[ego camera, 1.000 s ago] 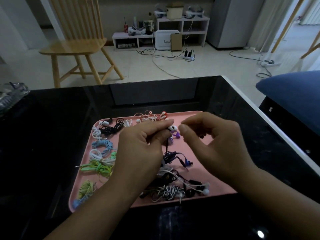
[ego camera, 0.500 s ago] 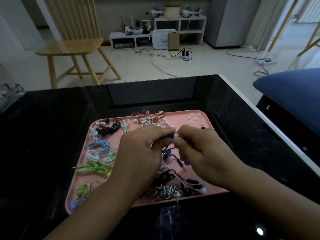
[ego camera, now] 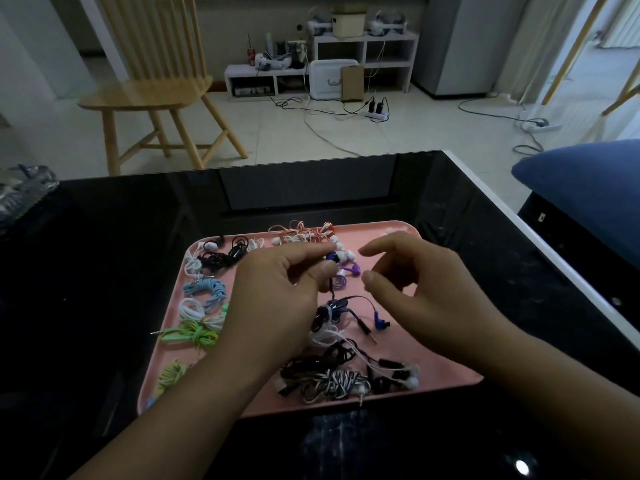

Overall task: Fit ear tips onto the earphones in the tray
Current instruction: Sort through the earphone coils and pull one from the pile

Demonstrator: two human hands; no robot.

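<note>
We're over the glossy black table (ego camera: 311, 188), and the big pink plastic tray (ego camera: 433, 358) sits square in front of us, crowded with bundled earphones: green, pale blue and white coils down the nine o'clock side, a black-and-white striped bundle (ego camera: 332, 382) at six. Our left hand (ego camera: 277, 292) pinches the dark blue earbud (ego camera: 331, 256) between thumb and forefinger, its cord dropping to the blue bundle at tray centre. And there's the change: half a second ago both hands were pressed together on that bud; now our right hand (ego camera: 422, 289) has come away toward three o'clock, fingers loosely curled, nothing visible in them. We read that as one tip seated, though the bud's too small to confirm. Loose white silicone ear tips (ego camera: 393, 232) wait at the tray's one o'clock corner, likely our next reach.
</note>
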